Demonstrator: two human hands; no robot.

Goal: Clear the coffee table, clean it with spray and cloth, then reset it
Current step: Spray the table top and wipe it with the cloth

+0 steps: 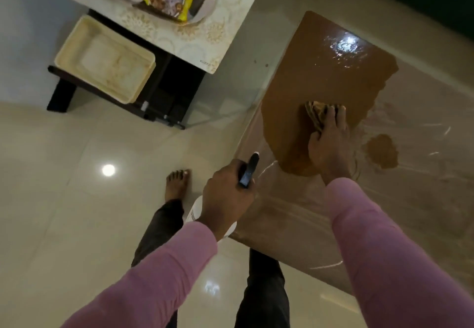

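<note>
Pink sleeves frame the coffee table (423,186). At its near edge, the left hand (225,194) is closed around a spray bottle (247,171). On its top, the right hand (329,145) presses a cloth (316,115) flat, fingers spread. Beyond its far-left corner sits a tray (105,60).

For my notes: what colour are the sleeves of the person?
Pink sleeves, seen best in the head view, the only one.

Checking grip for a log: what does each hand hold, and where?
Left hand grips the spray bottle around its neck, at the trigger head. Right hand presses the cloth flat on the table.
</note>
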